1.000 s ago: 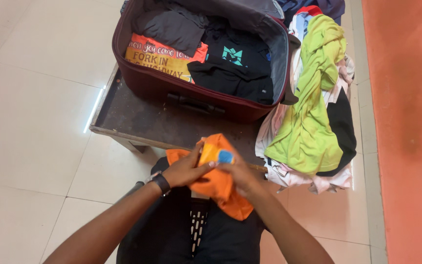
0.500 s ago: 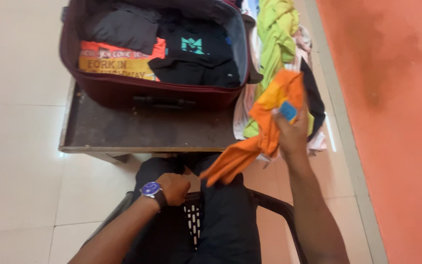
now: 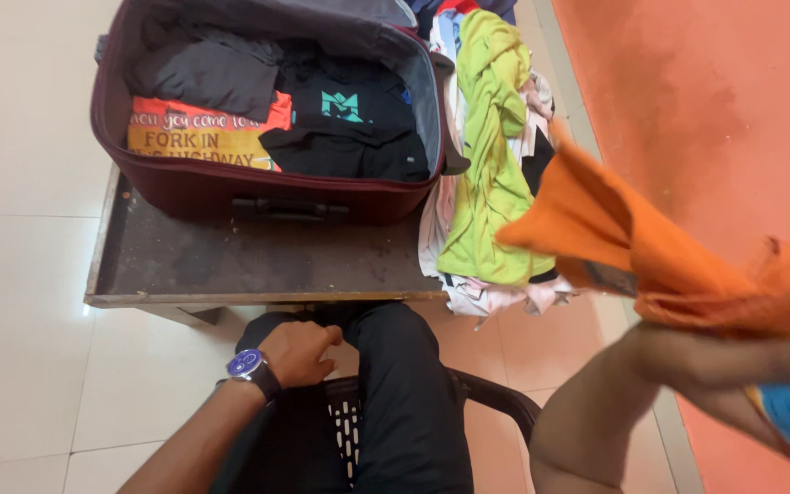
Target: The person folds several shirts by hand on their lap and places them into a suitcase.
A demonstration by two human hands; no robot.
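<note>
Right hand (image 3: 733, 361) gripping orange garment (image 3: 633, 242) (blurred), left hand (image 3: 299, 352) loosely curled on lap, empty.

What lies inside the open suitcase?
In the suitcase: a grey garment, an orange printed shirt and black shirts. Anything beneath them is hidden.

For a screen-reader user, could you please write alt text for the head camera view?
A seated person's right hand lifts an orange garment, blurred, at the right; the left hand rests on their lap. Ahead, a low table holds an open maroon suitcase of folded clothes beside a heap of clothes.
</note>
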